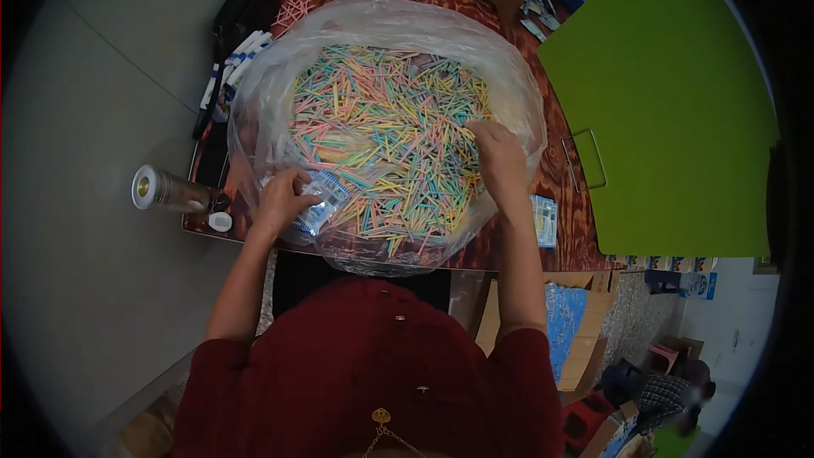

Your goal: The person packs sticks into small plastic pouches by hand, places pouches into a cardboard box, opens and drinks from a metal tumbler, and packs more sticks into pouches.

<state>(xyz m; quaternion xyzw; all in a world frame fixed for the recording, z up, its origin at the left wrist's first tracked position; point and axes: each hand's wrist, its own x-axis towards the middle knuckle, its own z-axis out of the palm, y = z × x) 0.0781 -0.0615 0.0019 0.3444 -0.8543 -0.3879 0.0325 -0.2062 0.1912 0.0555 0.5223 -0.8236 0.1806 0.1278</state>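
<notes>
A large clear plastic bag [381, 13] lies spread wide on the table, its sides rolled down around a heap of short, thin pastel sticks [386, 131] in pink, yellow, green and blue. At the heap's near left edge, my left hand [284, 202] grips a small clear packet with blue and white print [324, 200] between thumb and fingers. Across the heap, my right hand [500, 157] is at the right edge of the sticks, its fingertips pinched together. What those fingers hold, if anything, is too small to make out.
Beside the bag on the dark red wood-grain table [555, 242] lies another printed packet [544, 222]. White-and-blue tubes [246, 59], pink sticks [295, 8] and a clear cup [170, 190] stand or lie leftward. A green board [670, 119] rises at right. Another person [666, 399] is at lower right.
</notes>
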